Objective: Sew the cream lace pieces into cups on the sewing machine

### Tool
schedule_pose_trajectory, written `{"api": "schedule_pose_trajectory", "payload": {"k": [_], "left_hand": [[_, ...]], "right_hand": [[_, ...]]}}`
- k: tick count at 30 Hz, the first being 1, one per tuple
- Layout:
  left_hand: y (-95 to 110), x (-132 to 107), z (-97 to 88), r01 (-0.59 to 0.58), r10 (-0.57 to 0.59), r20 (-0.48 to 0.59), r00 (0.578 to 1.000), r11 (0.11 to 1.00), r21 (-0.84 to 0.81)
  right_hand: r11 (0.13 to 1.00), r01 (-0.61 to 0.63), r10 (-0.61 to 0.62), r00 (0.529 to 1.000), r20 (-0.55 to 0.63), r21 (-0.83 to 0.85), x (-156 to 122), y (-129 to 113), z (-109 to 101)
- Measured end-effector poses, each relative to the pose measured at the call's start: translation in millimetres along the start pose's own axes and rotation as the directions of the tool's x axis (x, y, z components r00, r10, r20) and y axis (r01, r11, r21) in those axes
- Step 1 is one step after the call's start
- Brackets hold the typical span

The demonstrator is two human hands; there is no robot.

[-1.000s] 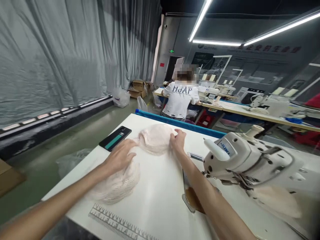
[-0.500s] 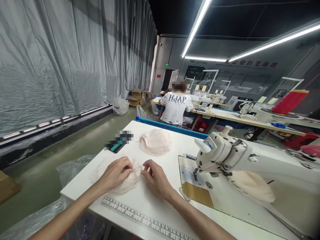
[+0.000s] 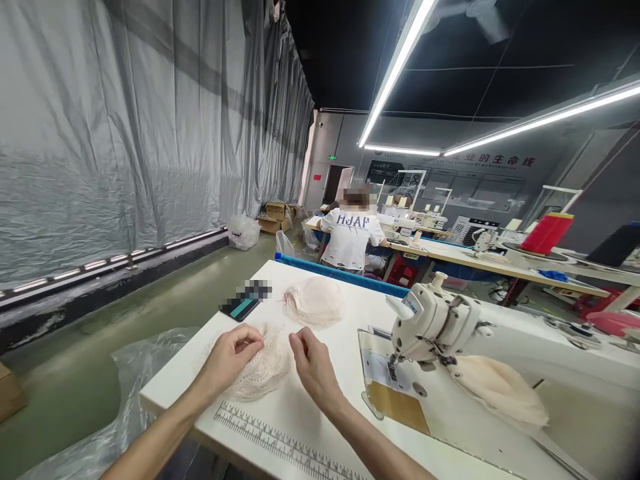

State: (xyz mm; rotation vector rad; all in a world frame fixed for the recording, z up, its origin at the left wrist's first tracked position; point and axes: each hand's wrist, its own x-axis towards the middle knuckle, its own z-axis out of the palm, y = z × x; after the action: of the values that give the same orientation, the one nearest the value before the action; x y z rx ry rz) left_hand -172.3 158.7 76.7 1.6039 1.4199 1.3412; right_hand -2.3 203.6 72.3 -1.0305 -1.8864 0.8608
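Note:
A pale cream knitted piece lies near the front edge of the white table. My left hand rests on its left side with the fingers curled and pinched on the fabric. My right hand sits just to the right of the piece, fingers curled in; whether they grip a thread or an edge is unclear. A second cream knitted piece lies further back on the table, apart from both hands.
A white sewing machine stands to the right, with cream fabric behind it. A phone lies at the back left. A printed ruler runs along the front edge. A person in a white shirt works at a far table.
My hands came back from the far knitted piece to the nearer one. My left hand now pinches its edge, and my right hand has drawn in beside it. The view has tilted upward.

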Motion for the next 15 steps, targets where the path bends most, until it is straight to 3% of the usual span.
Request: {"api": "schedule_pose_trajectory", "payload": {"k": [4, 7, 11, 15], "left_hand": [[15.9, -16.4, 5.8, -0.049, 0.048, -0.039, 0.998, 0.998, -0.033], [30.3, -39.8, 17.4, -0.110, 0.113, 0.023, 0.993, 0.989, -0.100], [41.5, -74.7, 45.9, -0.115, 0.154, 0.110, 0.982, 0.948, -0.297], [48.7, -101.3, 89.9, -0.026, 0.120, 0.170, 0.978, 0.881, -0.473]], "right_hand": [[0.990, -0.011, -0.009, 0.990, 0.138, 0.144, -9.6, -18.2, 6.8], [0.959, -0.001, -0.044, 0.987, 0.152, 0.284, -28.0, -29.9, 3.9], [0.861, -0.033, -0.065, 0.983, 0.174, 0.508, -69.7, -31.2, -23.7], [0.773, -0.097, -0.050, 0.976, 0.213, 0.627, -116.2, -19.6, -54.1]]}}
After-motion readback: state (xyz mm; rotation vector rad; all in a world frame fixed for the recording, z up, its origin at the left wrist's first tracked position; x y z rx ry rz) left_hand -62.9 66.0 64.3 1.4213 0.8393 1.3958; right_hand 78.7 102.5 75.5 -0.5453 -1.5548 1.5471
